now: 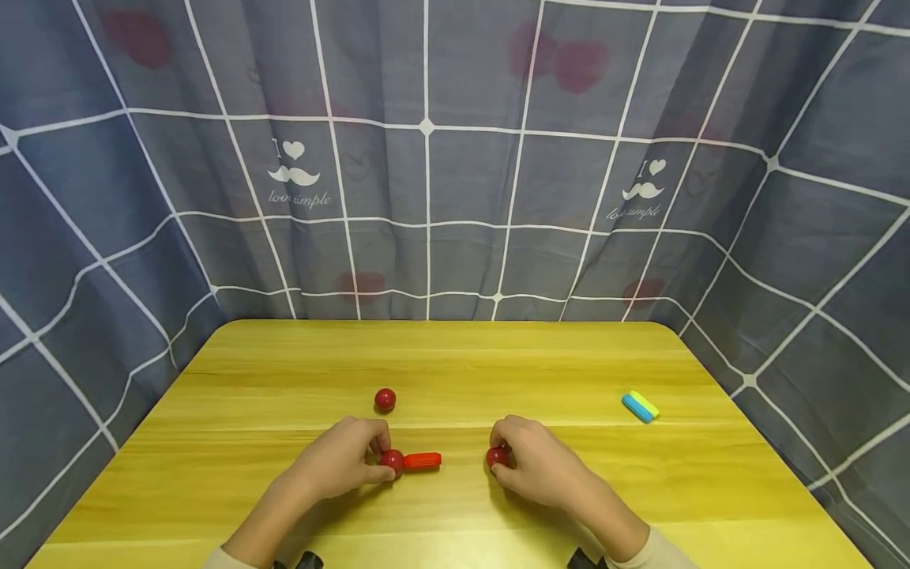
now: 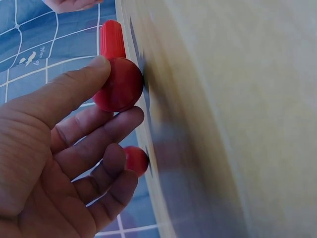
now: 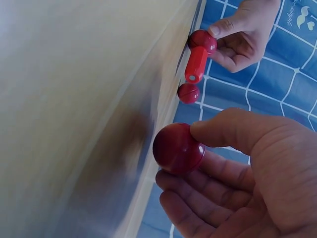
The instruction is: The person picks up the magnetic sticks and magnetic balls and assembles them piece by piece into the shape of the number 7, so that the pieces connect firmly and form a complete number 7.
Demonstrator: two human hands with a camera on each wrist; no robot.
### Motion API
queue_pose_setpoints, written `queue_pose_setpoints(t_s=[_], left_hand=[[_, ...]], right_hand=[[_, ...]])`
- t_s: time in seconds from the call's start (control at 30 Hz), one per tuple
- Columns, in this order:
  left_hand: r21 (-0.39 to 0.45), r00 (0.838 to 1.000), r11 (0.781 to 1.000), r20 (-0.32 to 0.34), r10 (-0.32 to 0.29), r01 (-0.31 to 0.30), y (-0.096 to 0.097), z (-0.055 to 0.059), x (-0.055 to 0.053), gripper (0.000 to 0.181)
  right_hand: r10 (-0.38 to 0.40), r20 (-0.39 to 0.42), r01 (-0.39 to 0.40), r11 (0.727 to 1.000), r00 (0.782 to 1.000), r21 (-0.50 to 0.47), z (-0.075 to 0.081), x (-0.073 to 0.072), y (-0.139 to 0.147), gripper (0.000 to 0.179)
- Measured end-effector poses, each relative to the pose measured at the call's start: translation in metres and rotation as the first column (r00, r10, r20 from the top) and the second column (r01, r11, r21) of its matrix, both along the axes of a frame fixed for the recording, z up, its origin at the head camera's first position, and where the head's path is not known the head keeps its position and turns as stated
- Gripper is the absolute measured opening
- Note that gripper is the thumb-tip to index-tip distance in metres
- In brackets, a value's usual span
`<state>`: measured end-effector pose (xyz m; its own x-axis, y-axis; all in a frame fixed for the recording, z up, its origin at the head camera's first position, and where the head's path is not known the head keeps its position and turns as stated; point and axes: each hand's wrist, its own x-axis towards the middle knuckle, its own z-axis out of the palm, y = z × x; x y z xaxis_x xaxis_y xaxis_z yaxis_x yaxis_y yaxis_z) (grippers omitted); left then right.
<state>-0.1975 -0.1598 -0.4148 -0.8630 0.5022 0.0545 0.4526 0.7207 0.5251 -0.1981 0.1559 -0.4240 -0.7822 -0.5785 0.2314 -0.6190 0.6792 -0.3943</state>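
Note:
My left hand (image 1: 344, 458) pinches a dark red ball (image 1: 392, 461) between thumb and fingers, low over the table. A short bright red ribbed rod (image 1: 423, 461) points rightward from this ball and touches it; whether the two are joined I cannot tell. In the right wrist view the red rod (image 3: 196, 64) shows a small hole in its free end. To the right, my right hand (image 1: 536, 462) holds another dark red ball (image 3: 178, 148) by thumb and fingertips, with a gap between it and the rod. A third red ball (image 1: 385, 400) lies behind the left hand.
On the right of the yellow wood-grain table (image 1: 540, 371), a blue rod (image 1: 636, 409) and a yellow-green rod (image 1: 645, 404) lie side by side. A grey-blue curtain with white grid lines (image 1: 462, 182) hangs around the table's back and sides.

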Motion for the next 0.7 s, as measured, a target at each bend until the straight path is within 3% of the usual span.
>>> queue_pose_setpoints(t_s=[0.37,0.7], left_hand=[[-0.003,1.000,1.000,-0.019,-0.006,0.006,-0.002,0.001,-0.002,0.025],[0.011,1.000,1.000,0.004,-0.029,0.029,-0.001,-0.002,-0.005,0.025]], right_hand=[[0.032,-0.057,-0.032,0.999,0.998,-0.012,-0.003,-0.005,-0.013,0.013],[0.053,-0.056,-0.053,0.999,0.997,-0.004,-0.004,-0.005,-0.026,0.014]])
